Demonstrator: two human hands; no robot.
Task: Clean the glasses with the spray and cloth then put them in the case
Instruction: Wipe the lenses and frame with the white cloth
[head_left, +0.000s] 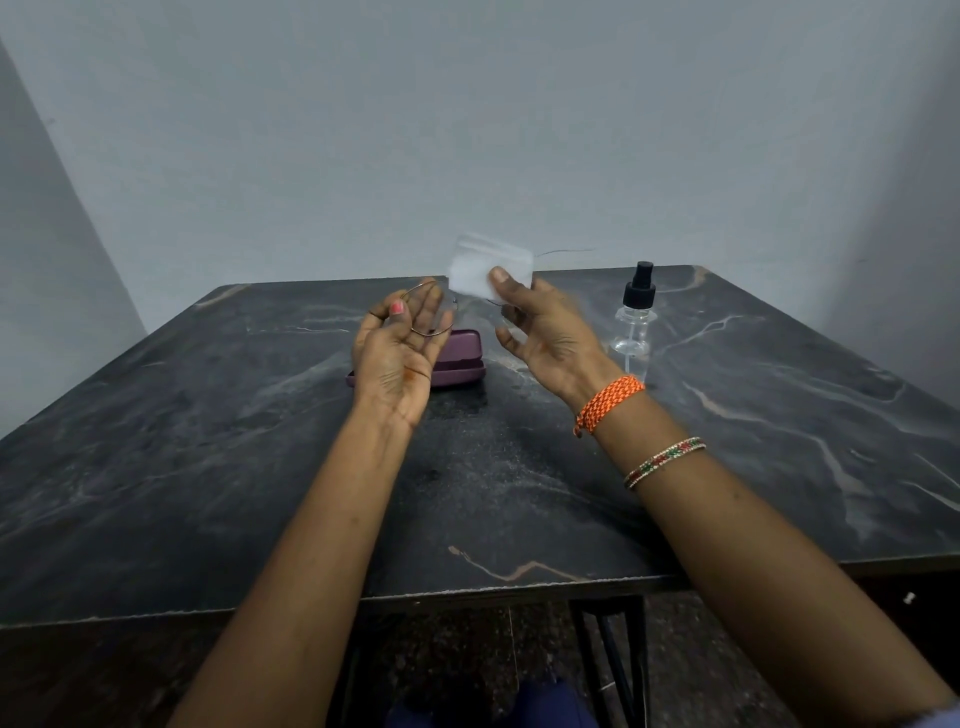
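Observation:
Thin wire-rimmed glasses (437, 332) are raised above the table, and my left hand (400, 353) grips the left lens rim between thumb and fingers. My right hand (540, 327) presses a white cloth (483, 267) against the other lens with thumb and fingers. One thin temple arm sticks out to the right past the cloth. The purple glasses case (462, 364) lies on the table behind my left hand, partly hidden by it. A clear spray bottle (635, 322) with a black pump top stands upright to the right of my right hand.
The dark marble-patterned table (260, 441) runs to a grey wall at the back. Its front edge is near me, with black metal legs below. My right wrist wears an orange braided band and a beaded bangle.

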